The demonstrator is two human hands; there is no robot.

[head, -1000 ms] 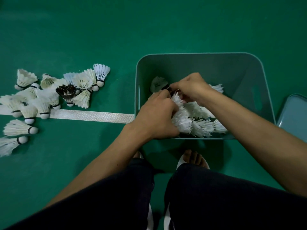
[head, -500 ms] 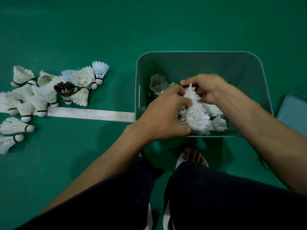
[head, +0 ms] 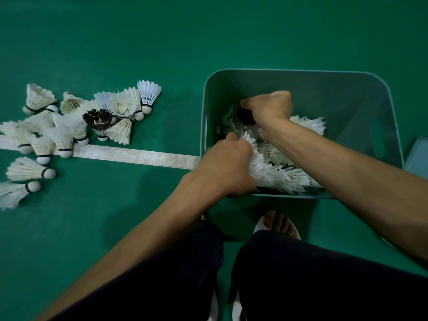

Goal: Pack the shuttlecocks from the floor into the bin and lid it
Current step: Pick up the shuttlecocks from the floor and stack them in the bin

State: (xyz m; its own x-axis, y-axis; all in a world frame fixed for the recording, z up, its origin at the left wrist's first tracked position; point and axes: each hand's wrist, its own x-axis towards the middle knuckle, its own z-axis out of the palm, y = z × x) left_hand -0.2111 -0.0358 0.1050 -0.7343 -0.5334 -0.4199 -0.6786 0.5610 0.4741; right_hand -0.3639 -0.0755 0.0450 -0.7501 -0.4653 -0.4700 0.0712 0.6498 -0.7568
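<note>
A grey-green plastic bin (head: 347, 82) stands on the green floor, with several white shuttlecocks (head: 278, 174) piled inside it. My left hand (head: 228, 167) grips a bunch of those white shuttlecocks at the bin's near left corner. Deeper in the bin, my right hand (head: 269, 107) is curled round a dark shuttlecock (head: 245, 115). On the floor to the left lies a loose heap of white shuttlecocks (head: 62, 126), one dark-feathered one (head: 98, 119) among them. The bin's lid (head: 418, 156) shows only as a grey-green edge at the far right.
A white court line (head: 129, 155) runs across the floor from the left up to the bin. My dark trouser legs (head: 289, 281) and a sandalled foot (head: 276, 222) fill the bottom of the view, close to the bin's near wall.
My right hand has pushed down and back towards the bin's far left and now holds a dark shuttlecock. My left hand has lowered its bunch of white shuttlecocks into the bin.
</note>
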